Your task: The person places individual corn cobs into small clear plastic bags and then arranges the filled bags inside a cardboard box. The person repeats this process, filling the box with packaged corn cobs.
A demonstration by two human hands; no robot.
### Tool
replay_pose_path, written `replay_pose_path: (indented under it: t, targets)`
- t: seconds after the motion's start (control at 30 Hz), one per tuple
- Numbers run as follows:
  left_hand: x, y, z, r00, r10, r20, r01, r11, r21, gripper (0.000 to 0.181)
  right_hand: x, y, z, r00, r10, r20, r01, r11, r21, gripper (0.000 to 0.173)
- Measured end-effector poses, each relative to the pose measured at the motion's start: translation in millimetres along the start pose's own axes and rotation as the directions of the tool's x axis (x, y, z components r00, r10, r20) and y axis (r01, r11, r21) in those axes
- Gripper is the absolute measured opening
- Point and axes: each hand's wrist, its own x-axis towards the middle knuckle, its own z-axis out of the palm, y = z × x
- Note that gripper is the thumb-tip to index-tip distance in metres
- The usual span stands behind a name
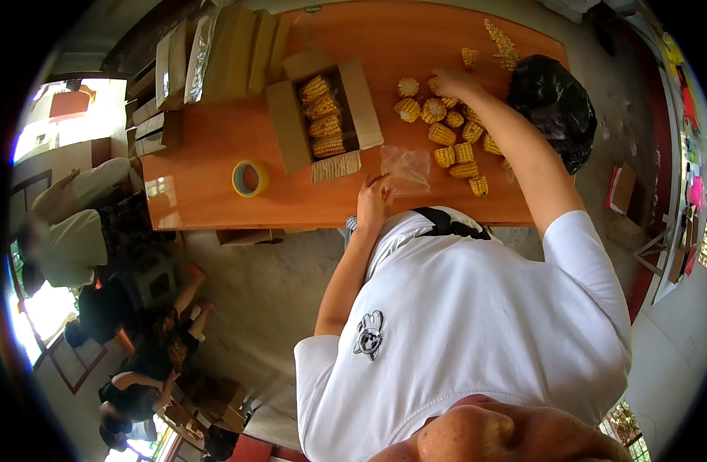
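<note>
My left hand (374, 199) is at the table's near edge, its fingers at the left side of a clear plastic bag (410, 168) lying flat; whether they pinch it is unclear. My right hand (454, 84) reaches over the far part of a group of cut corn cob pieces (441, 134), its fingers at one yellow piece (434, 85); its grip is partly hidden. Left of the pieces stands an open cardboard box (288, 128) with several corn pieces in clear wrapping (324, 125) inside.
A roll of yellow tape (250, 178) lies left on the wooden table (209, 199). Cardboard boxes (229, 55) stand at the back left. Loose kernels (501, 45) and a black plastic bag (552, 107) are at the right. Several people (139, 381) are farther left.
</note>
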Motion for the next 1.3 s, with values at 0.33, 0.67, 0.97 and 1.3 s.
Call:
replay_pose_path:
  t: [0.33,0.67,0.97,1.3]
  targets:
    - [2.1,-8.2,4.4,0.998,0.061,0.028,-0.061,0.998,0.018,0.036,-53.2,6.8,-13.1,0.906,-0.028,-0.422,0.183,0.926,0.332,0.057]
    - [1.1,-14.2,9.2,0.995,0.093,0.032,-0.093,0.996,-0.01,0.044,-196.1,-85.7,95.4,0.929,-0.367,-0.046,0.266,0.578,0.772,0.047]
    - [7.7,-4.4,8.2,0.982,0.179,0.062,-0.18,0.984,0.013,0.048,-174.1,-78.7,149.0,0.895,-0.303,-0.329,0.427,0.796,0.429,0.05]
    - [16.8,1.2,12.3,0.97,0.242,0.036,-0.243,0.97,0.025,0.048,-172.6,-82.9,145.7,0.877,-0.213,-0.43,0.402,0.815,0.418,0.049]
